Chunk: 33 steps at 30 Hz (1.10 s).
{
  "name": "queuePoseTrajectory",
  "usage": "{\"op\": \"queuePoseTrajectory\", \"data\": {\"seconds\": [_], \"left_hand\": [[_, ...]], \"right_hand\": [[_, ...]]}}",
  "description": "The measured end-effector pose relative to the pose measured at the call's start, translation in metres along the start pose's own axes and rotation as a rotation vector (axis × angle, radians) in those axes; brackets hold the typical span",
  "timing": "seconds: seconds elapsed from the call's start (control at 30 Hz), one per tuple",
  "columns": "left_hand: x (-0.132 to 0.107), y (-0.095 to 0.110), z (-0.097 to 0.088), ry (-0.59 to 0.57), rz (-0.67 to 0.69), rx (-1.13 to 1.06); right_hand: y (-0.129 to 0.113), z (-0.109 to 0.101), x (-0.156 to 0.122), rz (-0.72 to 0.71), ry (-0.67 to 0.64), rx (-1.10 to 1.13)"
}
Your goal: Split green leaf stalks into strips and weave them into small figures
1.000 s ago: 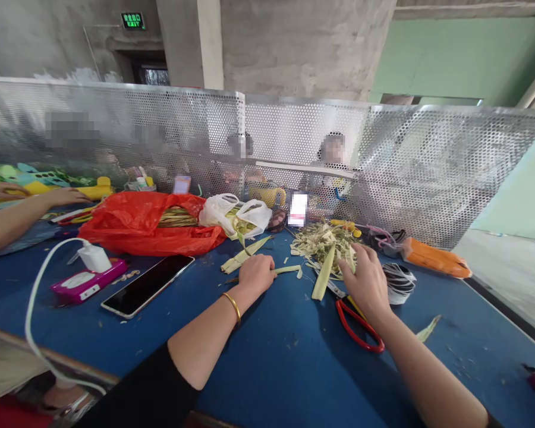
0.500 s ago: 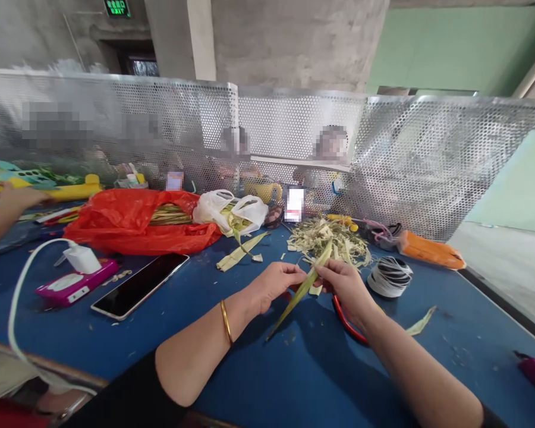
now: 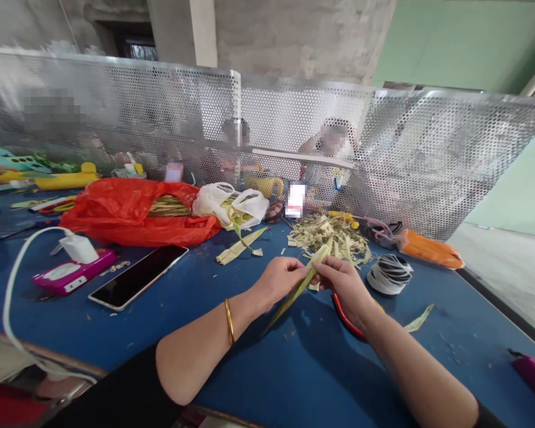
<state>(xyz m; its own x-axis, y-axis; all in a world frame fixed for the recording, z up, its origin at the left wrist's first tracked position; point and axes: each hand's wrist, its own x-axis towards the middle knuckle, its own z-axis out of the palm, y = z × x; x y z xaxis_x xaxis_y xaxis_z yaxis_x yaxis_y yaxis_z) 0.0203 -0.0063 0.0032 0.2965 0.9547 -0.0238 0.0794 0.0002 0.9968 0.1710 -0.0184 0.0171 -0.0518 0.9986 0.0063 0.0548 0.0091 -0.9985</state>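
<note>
A long, pale green strip of dried leaf (image 3: 296, 290), possibly corn husk, slants between my two hands above the blue table (image 3: 169, 351). My left hand (image 3: 282, 282) pinches its left side between thumb and fingers. From the other side my right hand (image 3: 340, 277) grips the same strip near its middle, fingertips close to the left ones. Beneath the right wrist lies a red curved handle (image 3: 345, 318), mostly hidden by that hand. Just beyond the hands is a heap of shredded leaf scraps (image 3: 327, 235).
To the right stand a spool of white cord (image 3: 389, 274) and an orange packet (image 3: 430, 248). On the left lie a phone (image 3: 138, 278), a purple power strip (image 3: 74, 272) and a red plastic bag (image 3: 102, 214). A white bag (image 3: 249, 208) sits behind. A perforated metal screen (image 3: 160, 113) borders the table.
The view has tipped slightly downward. Both hands keep their pinch on the leaf strip, with only a small shift. At far left, another person's hand has left the view.
</note>
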Motion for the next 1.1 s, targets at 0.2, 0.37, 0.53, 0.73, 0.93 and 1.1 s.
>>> {"op": "queuePoseTrajectory", "data": {"seconds": [0.2, 0.37, 0.53, 0.73, 0.93, 1.1], "left_hand": [[-0.001, -0.003, 0.000, 0.182, 0.323, 0.509], [-0.006, -0.004, 0.002, 0.235, 0.489, 0.698], [-0.003, -0.004, 0.003, 0.071, 0.226, 0.357], [0.003, -0.008, 0.004, 0.039, -0.021, -0.018], [0.004, -0.010, 0.002, 0.302, 0.197, 0.297], [0.002, -0.007, 0.006, 0.239, 0.040, -0.017]], "right_hand": [[0.003, -0.001, 0.002, 0.042, 0.128, -0.020], [0.003, 0.000, 0.002, 0.036, 0.134, 0.027], [0.001, -0.001, 0.002, 0.013, 0.139, 0.124], [0.003, -0.001, 0.002, 0.005, 0.116, 0.060], [0.005, 0.010, -0.003, 0.122, 0.028, -0.051], [0.006, 0.008, -0.001, 0.006, 0.095, -0.047]]}}
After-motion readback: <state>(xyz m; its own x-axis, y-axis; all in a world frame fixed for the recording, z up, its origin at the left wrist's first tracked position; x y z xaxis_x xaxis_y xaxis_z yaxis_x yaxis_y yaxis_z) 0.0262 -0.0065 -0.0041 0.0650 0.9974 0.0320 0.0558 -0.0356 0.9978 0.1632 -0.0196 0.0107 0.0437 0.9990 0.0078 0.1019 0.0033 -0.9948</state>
